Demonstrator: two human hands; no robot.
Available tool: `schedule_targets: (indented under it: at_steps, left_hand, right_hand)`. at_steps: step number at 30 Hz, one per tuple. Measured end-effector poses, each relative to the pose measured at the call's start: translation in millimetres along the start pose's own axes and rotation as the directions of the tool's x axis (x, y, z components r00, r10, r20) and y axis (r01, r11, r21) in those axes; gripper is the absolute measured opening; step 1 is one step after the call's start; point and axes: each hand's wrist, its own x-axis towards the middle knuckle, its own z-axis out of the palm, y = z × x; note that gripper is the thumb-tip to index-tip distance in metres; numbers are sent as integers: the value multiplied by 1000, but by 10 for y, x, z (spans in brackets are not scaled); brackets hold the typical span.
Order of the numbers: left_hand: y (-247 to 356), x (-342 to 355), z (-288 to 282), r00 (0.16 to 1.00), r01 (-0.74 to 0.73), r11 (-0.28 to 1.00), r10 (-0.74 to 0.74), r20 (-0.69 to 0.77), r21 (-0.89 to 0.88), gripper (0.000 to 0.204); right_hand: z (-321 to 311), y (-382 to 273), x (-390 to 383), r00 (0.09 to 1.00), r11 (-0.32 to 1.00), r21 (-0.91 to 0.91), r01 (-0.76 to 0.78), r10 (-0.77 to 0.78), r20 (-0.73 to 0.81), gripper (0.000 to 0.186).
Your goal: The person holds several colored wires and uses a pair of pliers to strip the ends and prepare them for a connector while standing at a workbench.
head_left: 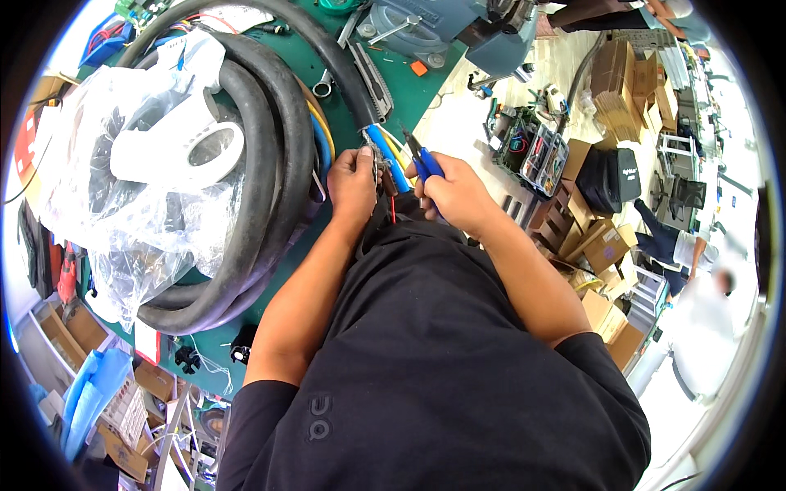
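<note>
My left hand is closed on greyish, frayed material at the opened end of a thick black cable. Out of that end come a blue inner wire and other coloured wires, partly hidden by my fingers. A pair of pliers with blue handles is gripped in my right hand, just right of the wires. Its dark jaws point up and away from me; whether they touch anything is hard to tell. Beside the cable lies what looks like a grey utility knife.
Coiled black cable fills the left of the green table, with clear plastic wrap and a white roll on it. A blue machine stands at the far edge. On the right floor are an open toolbox and cardboard boxes; people are beyond.
</note>
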Motion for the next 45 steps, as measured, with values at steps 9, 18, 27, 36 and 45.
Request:
schedule_targets:
  at_steps: [9, 18, 27, 36, 45]
  left_hand:
    - [37, -3, -31, 1000, 6, 1000, -6, 20, -13, 25]
    - [-40, 16, -52, 998, -15, 995, 20, 56, -98, 24]
    - [-29, 24, -48, 999, 3, 996, 1, 45, -85, 26]
    - [-21, 23, -56, 998, -44, 999, 44, 45, -12, 22]
    - [-75, 78, -5, 995, -101, 985, 103, -11, 143, 20]
  right_hand:
    - [115, 156, 328, 983, 990, 19, -141, 137, 124, 30]
    - [138, 214, 535, 974, 972, -128, -199, 210, 81, 24]
    - [162, 65, 528, 963, 957, -158, -244, 259, 79, 28]
    - [191, 35, 595, 963, 954, -156, -257, 266, 41, 25]
    - [280, 185, 533, 983, 980, -84, -179, 175, -53, 19]
